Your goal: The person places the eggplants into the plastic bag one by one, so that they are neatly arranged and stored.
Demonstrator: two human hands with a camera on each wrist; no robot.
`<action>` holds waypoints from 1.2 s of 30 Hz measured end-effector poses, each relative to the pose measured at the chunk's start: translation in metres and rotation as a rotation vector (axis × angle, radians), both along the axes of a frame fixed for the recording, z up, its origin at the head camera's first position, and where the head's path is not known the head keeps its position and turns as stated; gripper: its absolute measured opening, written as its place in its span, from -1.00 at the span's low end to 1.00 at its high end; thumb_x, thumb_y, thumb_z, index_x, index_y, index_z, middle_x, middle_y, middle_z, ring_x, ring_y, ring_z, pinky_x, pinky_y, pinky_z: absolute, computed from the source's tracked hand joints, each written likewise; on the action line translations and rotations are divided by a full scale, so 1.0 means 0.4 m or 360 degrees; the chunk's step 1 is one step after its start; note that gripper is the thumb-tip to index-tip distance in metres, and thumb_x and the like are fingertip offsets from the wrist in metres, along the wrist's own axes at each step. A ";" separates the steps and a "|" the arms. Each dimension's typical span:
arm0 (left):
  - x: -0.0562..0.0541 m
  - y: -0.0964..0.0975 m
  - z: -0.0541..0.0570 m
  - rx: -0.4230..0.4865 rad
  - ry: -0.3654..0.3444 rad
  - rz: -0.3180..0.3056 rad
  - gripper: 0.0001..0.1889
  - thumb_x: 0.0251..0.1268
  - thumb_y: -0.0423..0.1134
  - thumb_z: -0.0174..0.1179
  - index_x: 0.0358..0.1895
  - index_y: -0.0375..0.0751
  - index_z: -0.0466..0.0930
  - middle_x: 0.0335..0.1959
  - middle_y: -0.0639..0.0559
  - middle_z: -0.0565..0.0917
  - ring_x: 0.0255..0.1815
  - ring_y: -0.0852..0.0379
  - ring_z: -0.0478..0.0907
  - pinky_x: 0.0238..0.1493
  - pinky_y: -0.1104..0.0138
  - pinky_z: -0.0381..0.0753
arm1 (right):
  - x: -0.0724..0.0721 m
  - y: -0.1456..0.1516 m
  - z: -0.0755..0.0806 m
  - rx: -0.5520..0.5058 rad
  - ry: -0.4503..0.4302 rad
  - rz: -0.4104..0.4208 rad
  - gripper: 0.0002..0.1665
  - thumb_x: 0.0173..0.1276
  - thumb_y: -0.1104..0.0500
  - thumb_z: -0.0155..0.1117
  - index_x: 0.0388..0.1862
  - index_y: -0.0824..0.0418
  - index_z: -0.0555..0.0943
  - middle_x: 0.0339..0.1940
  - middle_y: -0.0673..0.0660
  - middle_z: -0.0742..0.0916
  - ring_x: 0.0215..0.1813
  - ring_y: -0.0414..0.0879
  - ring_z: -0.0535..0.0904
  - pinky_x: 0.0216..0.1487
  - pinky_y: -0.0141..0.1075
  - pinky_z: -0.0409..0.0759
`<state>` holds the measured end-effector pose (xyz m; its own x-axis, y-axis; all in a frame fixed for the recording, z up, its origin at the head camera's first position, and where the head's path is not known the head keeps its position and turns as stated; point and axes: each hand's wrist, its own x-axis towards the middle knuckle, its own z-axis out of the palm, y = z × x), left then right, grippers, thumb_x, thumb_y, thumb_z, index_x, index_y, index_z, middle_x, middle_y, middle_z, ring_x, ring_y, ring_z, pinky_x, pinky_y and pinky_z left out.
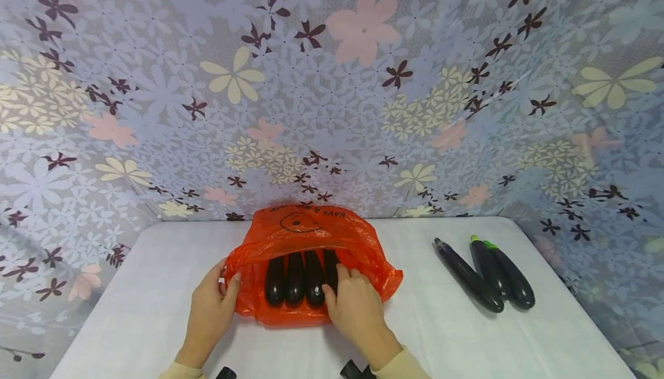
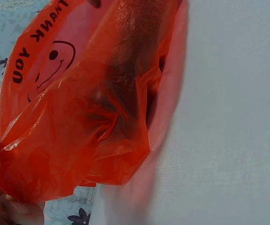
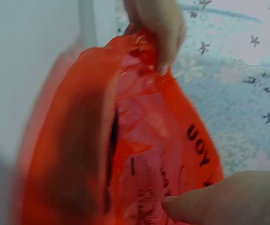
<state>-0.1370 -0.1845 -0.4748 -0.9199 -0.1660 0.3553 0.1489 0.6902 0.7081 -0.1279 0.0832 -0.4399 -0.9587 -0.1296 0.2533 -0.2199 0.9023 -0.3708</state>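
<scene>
An orange-red plastic bag (image 1: 316,238) with a printed smiley lies on the white table, its mouth facing me. Inside, several dark eggplants (image 1: 295,281) lie side by side with their rounded ends toward me. My left hand (image 1: 210,310) pinches the left edge of the bag's mouth; the left wrist view shows its fingertips (image 2: 25,211) on the plastic. At the mouth's right side, my right hand (image 1: 358,313) holds the rightmost eggplant (image 1: 330,261) between thumb and fingers. In the right wrist view only its thumb (image 3: 219,201) shows, and that grip is out of sight.
Three more eggplants (image 1: 469,275) lie together on the right of the white table (image 1: 420,338), two with green stems. A floral cloth (image 1: 332,108) hangs behind the table. Dark objects (image 1: 353,369) show near both wrists at the bottom edge.
</scene>
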 end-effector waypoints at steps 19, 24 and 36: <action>0.001 -0.001 0.001 0.0014 0.0021 -0.0004 -0.57 0.43 -0.27 0.20 0.28 -0.40 0.48 -0.42 -0.02 0.49 -0.58 0.23 0.34 -0.59 0.41 0.42 | 0.075 0.054 0.087 -0.0136 0.0038 0.0083 -0.42 0.34 -0.01 0.38 0.20 0.34 0.61 0.01 0.23 0.72 0.01 0.12 0.68 -0.03 0.04 0.67; 0.000 0.000 0.002 0.0026 0.0030 -0.0009 -0.57 0.42 -0.28 0.20 0.27 -0.41 0.49 -0.40 -0.03 0.51 -0.58 0.24 0.34 -0.60 0.40 0.41 | 0.083 0.081 0.095 -0.0167 0.0027 0.0051 -0.44 0.36 -0.01 0.37 0.20 0.32 0.62 0.05 0.21 0.72 0.05 0.12 0.67 0.05 0.04 0.64; 0.000 -0.001 -0.001 0.0028 0.0019 -0.0001 -0.57 0.42 -0.29 0.20 0.27 -0.42 0.48 -0.44 -0.02 0.48 -0.59 0.24 0.34 -0.61 0.41 0.41 | 0.085 0.168 0.117 -0.0186 0.0031 -0.0084 -0.41 0.35 -0.02 0.39 0.23 0.31 0.60 0.09 0.22 0.71 0.08 0.14 0.66 0.10 0.09 0.60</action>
